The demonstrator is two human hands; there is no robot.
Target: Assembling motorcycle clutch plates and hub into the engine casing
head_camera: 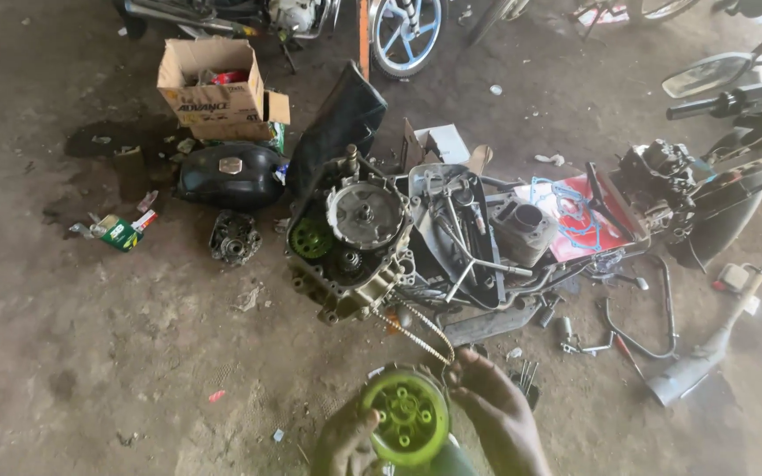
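Two hands are gripping a green round clutch part (pixel 405 416) close to the camera: the left hand (pixel 348 441) is closing on its lower left edge while the right hand (pixel 497 407) is curling its fingers around the right rim. Just beyond, a chain (pixel 422 328) is trailing down from the opened engine (pixel 359 242) on the dirt floor (pixel 90 335), and farther off a cardboard box (pixel 215 84) is standing; keeping the part level and its holes facing up is probably helping the grip
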